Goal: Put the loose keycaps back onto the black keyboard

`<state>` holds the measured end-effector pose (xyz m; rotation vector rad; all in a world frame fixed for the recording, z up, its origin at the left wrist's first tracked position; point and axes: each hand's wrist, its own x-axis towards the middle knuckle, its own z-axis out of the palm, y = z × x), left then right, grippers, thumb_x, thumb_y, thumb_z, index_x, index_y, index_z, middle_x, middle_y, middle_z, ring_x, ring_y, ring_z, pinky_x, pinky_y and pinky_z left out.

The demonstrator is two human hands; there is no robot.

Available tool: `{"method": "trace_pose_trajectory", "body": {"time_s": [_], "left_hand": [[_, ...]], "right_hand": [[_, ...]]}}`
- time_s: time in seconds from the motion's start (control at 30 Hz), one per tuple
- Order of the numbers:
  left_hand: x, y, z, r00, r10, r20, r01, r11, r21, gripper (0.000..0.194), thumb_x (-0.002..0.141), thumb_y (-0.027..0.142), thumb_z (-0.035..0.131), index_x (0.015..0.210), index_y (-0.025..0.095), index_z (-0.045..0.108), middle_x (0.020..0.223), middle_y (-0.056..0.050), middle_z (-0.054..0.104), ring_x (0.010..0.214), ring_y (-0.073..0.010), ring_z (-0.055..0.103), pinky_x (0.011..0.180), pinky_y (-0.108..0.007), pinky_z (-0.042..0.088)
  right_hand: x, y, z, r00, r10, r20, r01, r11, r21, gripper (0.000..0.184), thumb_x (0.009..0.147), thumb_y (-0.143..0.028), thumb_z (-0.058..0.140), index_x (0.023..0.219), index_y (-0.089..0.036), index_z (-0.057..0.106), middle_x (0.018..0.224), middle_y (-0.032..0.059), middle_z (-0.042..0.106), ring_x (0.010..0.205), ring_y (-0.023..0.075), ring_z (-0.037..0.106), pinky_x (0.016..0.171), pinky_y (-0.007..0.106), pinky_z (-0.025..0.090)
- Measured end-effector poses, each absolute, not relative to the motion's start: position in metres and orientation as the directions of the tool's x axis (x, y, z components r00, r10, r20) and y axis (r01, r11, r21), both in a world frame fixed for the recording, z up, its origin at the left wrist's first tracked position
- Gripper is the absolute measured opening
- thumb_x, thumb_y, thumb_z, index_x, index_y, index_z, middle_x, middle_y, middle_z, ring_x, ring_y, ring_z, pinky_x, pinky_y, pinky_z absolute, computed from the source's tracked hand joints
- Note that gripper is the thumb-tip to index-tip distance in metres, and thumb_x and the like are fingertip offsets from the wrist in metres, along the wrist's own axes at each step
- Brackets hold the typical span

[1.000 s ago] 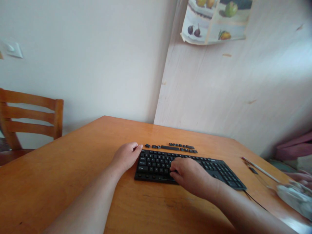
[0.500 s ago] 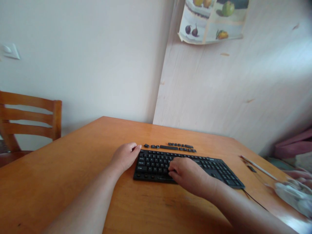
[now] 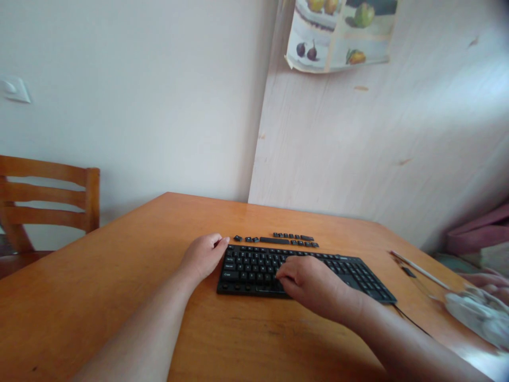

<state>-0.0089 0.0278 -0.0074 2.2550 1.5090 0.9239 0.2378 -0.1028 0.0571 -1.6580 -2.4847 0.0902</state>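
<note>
A black keyboard (image 3: 246,268) lies flat on the wooden table, its front row without keycaps at the left, where the bare base shows. My left hand (image 3: 204,255) is closed at the keyboard's far left corner, gripping its edge with the thumb on top. Over the middle letter keys rests my right hand (image 3: 310,278), fingers bent and pressed together; whatever they hold is hidden. Just behind the keyboard, loose keycaps (image 3: 300,243) are laid out in two rows, with a long space bar (image 3: 274,241) among them.
On the right of the table (image 3: 191,339) lie a thin white stick (image 3: 421,269), a small black piece (image 3: 408,272) and a clear plastic bag (image 3: 473,313). Another person's hand (image 3: 491,281) shows at the right edge. A wooden chair (image 3: 47,193) stands left.
My right hand has shifted very slightly to the right over the keys. My left hand stays at the corner. The whole view has moved a little.
</note>
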Motion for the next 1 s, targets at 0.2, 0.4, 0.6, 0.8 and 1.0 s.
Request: {"method": "trace_pose_trajectory", "body": {"time_s": [0.2,0.4,0.6,0.8,1.0], "left_hand": [[-0.009,0.028,-0.007,0.256,0.902,0.349,0.722,-0.418,0.552,0.045,0.089,0.054,0.039,0.061,0.02,0.044,0.056,0.003,0.049,0.056,-0.0133,0.047,0.055,-0.027,0.022],[-0.009,0.027,-0.007,0.257,0.905,0.34,0.72,-0.414,0.557,0.044,0.089,0.054,0.038,0.061,0.02,0.045,0.057,0.002,0.049,0.058,-0.0137,0.047,0.055,-0.027,0.023],[-0.01,0.028,-0.006,0.257,0.911,0.323,0.725,-0.403,0.559,0.045,0.09,0.054,0.037,0.061,0.021,0.044,0.057,0.002,0.049,0.058,-0.0141,0.048,0.055,-0.026,0.023],[-0.01,0.026,-0.005,0.254,0.909,0.331,0.707,-0.408,0.578,0.045,0.089,0.055,0.038,0.061,0.021,0.043,0.057,0.003,0.048,0.059,-0.0147,0.048,0.055,-0.026,0.024],[-0.01,0.027,-0.007,0.247,0.908,0.338,0.718,-0.406,0.565,0.044,0.089,0.054,0.038,0.061,0.021,0.042,0.056,0.003,0.047,0.057,-0.0141,0.046,0.055,-0.026,0.023]], "right_hand": [[0.241,-0.102,0.055,-0.392,0.912,0.122,0.9,0.408,-0.154,0.02,0.08,-0.016,0.048,0.067,-0.019,0.063,0.074,0.0007,0.064,0.071,0.0127,0.054,0.066,0.023,0.035],[0.247,-0.098,0.067,-0.419,0.894,0.158,0.874,0.444,-0.195,0.02,0.078,-0.012,0.048,0.062,-0.018,0.059,0.066,-0.001,0.06,0.065,0.0111,0.051,0.062,0.022,0.033],[0.27,-0.063,0.088,-0.332,0.913,0.239,0.914,0.373,-0.157,0.022,0.08,-0.014,0.049,0.069,-0.017,0.068,0.07,0.0019,0.065,0.068,0.0129,0.055,0.063,0.024,0.036],[0.299,0.009,0.077,-0.159,0.981,0.113,0.977,0.172,-0.124,0.021,0.08,-0.021,0.059,0.09,-0.017,0.076,0.092,0.0077,0.074,0.084,0.0179,0.064,0.073,0.025,0.044],[0.302,0.051,0.053,-0.13,0.991,0.036,0.985,0.134,-0.107,0.021,0.077,-0.026,0.067,0.093,-0.017,0.077,0.095,0.009,0.074,0.086,0.0196,0.066,0.073,0.025,0.046]]}}
